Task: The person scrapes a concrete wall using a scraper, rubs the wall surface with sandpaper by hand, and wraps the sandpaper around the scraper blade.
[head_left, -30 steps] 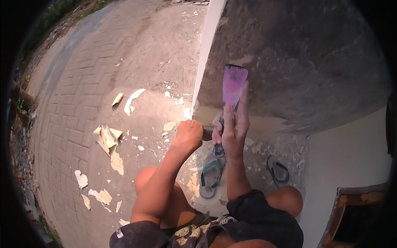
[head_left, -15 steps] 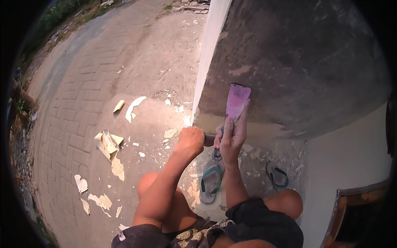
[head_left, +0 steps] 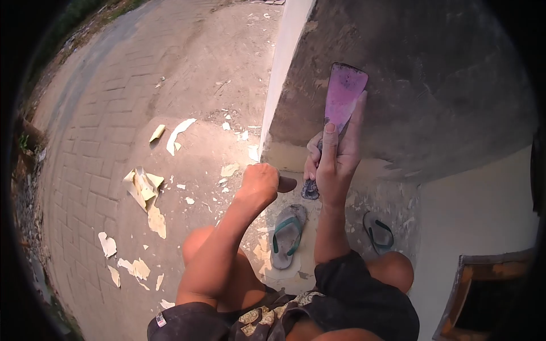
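Curled left hand (head_left: 260, 184); right hand (head_left: 339, 162) clasping your scraper (head_left: 346, 91).
Flakes (head_left: 107, 244) lie toward the ground's (head_left: 199, 150) left edge; whether your left hand holds anything, I can't tell. One sandal (head_left: 289, 237) sits between your forearms. Your scraper points blade up before the dark wall (head_left: 438, 102), right of its left edge; another sandal (head_left: 379, 233) lies farther right.

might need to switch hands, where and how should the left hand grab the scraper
Probably the handle at its exposed lower end, from the side of the left hand: the scraper points its flared blade away from the body, and the right hand covers the upper handle.
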The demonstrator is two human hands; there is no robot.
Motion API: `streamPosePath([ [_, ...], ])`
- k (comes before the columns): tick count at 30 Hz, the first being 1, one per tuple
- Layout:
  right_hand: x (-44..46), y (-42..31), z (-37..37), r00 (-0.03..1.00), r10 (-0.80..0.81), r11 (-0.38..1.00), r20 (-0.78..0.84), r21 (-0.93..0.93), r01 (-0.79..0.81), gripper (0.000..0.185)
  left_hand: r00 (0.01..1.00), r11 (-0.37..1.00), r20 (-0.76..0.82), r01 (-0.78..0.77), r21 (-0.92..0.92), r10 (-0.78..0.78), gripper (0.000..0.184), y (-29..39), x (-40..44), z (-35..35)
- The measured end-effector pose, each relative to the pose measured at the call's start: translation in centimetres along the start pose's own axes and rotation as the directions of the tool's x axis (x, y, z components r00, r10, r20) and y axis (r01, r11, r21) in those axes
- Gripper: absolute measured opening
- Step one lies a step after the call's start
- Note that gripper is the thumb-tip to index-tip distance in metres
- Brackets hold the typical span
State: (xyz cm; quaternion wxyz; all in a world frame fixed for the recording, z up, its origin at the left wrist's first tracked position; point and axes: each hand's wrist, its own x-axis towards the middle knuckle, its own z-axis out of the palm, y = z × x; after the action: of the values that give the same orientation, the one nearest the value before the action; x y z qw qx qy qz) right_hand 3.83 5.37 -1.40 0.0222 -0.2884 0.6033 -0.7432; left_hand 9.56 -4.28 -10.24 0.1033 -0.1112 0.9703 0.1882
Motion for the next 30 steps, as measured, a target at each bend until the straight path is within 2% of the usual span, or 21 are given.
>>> streamPosePath([
  [3, -1.0, 1.0, -1.0, 1.0, -0.013, 1.0, 0.0, -0.01, 0.013, 0.055, 1.0, 1.0, 0.013, -0.01, -0.003, 0.01, 0.011, 0.2, 0.0, -0.1],
  [6, -1.9, 1.5, -0.8, 0.996, 0.056, 0.998, -0.073, -0.038, -0.059, 0.055, 1.0, 0.999, -0.009, -0.024, 0.035, 0.024, 0.01, -0.1, 0.2, 0.2],
  [12, -1.6, 1.3, -1.2, 0.997, 0.052, 0.998, -0.051, -0.019, -0.053, 0.056, 1.0, 0.999, 0.019, -0.013, 0.036, 0.012, 0.01, 0.2, 0.1, 0.0],
  [18, 0.1, -0.9, -0.7, 1.0, -0.005, 1.0, 0.003, -0.023, 0.005, 0.056, 0.999, 1.0, 0.032, -0.018, 0.025, 0.017, 0.012, 1.0, -0.4, 0.6],
  [20, -0.6, 0.9, -1.3, 1.0, -0.023, 0.998, -0.021, -0.052, 0.022, 0.055, 0.999, 0.999, 0.019, -0.037, 0.029, 0.036, 0.013, 0.7, -0.2, 0.5],
  [21, -1.3, 2.0, -1.8, 0.999, -0.035, 0.997, -0.034, -0.075, 0.032, 0.055, 0.999, 0.994, 0.027, -0.029, 0.105, 0.026, 0.012, 0.8, -0.1, 0.5],
  [22, -1.9, 2.5, -1.9, 0.998, -0.037, 0.995, -0.049, -0.1, 0.032, 0.055, 0.999, 0.994, -0.02, -0.029, 0.101, 0.031, 0.012, 0.8, -0.2, 0.5],
  [23, -2.0, 1.9, -1.4, 0.997, -0.009, 0.995, -0.076, -0.095, 0.002, 0.055, 1.0, 0.996, 0.002, -0.027, 0.083, 0.027, 0.013, 0.6, -0.3, 0.1],
  [26, -1.6, 2.0, -1.5, 0.998, -0.049, 0.997, -0.042, -0.058, 0.047, 0.055, 0.999, 0.999, 0.036, -0.013, 0.039, 0.012, 0.015, 0.5, -0.6, -0.3],
  [30, -1.7, 0.7, -1.2, 0.999, 0.005, 0.998, -0.052, -0.067, -0.008, 0.055, 0.999, 0.999, 0.049, -0.017, 0.035, 0.016, 0.014, 0.6, -0.2, 0.0],
])
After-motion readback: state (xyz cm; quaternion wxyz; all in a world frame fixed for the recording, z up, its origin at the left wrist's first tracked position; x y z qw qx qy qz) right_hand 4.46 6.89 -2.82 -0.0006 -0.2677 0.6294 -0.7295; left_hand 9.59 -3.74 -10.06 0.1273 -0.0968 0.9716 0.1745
